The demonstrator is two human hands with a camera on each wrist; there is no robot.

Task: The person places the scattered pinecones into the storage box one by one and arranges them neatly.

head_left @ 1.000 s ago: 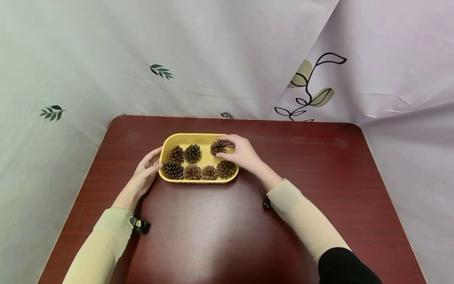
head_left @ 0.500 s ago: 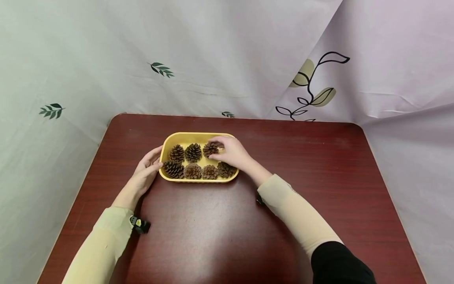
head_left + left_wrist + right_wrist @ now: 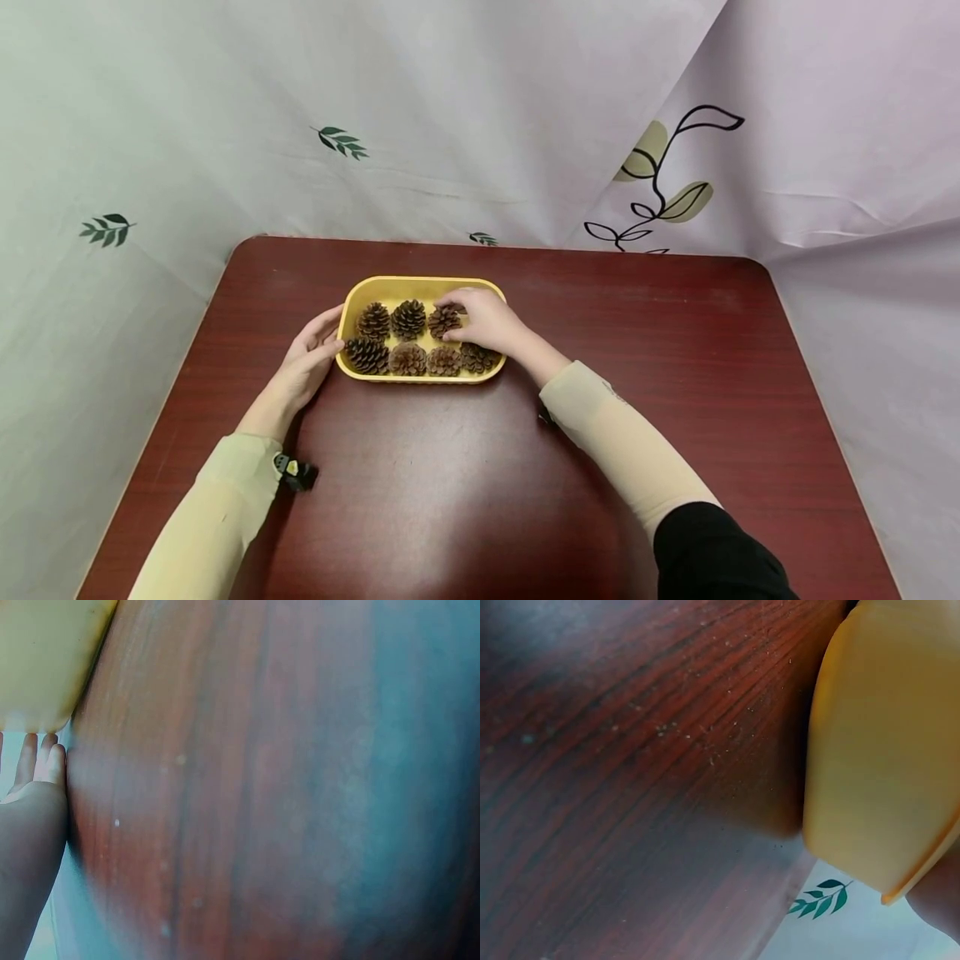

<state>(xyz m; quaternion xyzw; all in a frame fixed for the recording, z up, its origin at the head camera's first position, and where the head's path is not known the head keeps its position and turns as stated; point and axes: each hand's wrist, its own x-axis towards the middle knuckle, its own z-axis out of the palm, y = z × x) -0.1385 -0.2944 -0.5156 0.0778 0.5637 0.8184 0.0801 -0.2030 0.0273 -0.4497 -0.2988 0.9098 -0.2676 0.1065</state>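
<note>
A yellow plastic bin [image 3: 420,283] holds several brown pine cones in two rows. At its left end my left hand [image 3: 303,358] rests its fingertips and thumb against the wall and rim; in the left wrist view, fairly straight fingers [image 3: 27,759] meet the bin's wall [image 3: 45,667]. My right hand [image 3: 487,321] reaches over the bin's right end. Between its thumb and fingers it holds a pine cone [image 3: 441,322] in the back row, beside a darker pine cone [image 3: 408,319]. Beneath that hand, another pine cone [image 3: 477,358] is partly covered.
The bin stands on a dark red wood-grain table [image 3: 420,475], toward its far edge. A pale curtain [image 3: 450,108] with printed leaves hangs behind and at both sides. A small black wrist camera [image 3: 302,476] sits by the left cuff.
My right hand has moved left and slightly down with its pine cone, from the bin's right part to beside the back-row pine cones. My left hand has stayed at the bin's left end.
</note>
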